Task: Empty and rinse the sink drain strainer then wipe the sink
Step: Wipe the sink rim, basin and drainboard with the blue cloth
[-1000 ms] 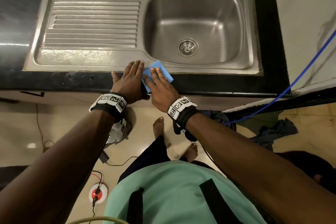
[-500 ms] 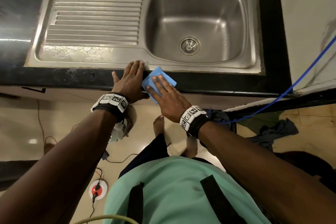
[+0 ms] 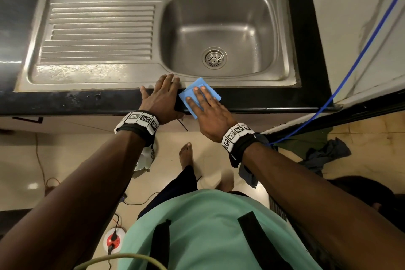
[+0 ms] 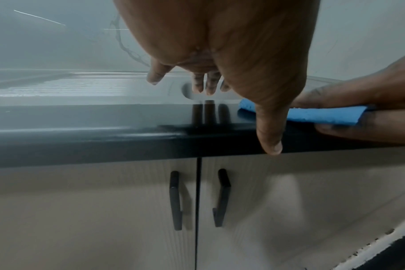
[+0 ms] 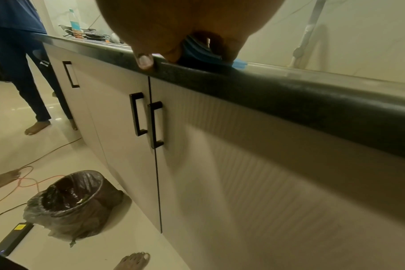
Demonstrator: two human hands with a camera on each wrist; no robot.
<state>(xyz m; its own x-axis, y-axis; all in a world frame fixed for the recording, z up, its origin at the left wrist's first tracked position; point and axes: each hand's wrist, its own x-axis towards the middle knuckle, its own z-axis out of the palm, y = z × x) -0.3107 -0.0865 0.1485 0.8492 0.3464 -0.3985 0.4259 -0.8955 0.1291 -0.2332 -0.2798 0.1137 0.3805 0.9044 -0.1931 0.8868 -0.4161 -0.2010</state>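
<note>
my right hand [image 3: 210, 114] presses the blue cloth [image 3: 202, 91] flat on the counter edge [image 3: 263, 98], left hand [image 3: 162, 98] flat beside it. strainer [image 3: 214, 58] sits in the basin. risk: cloth slipping off the edge.

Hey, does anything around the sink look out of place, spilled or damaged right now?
Nothing damaged or spilled. A mottled, streaky patch marks the drainboard's front edge, likely residue or water. The strainer sits in its drain.
</note>
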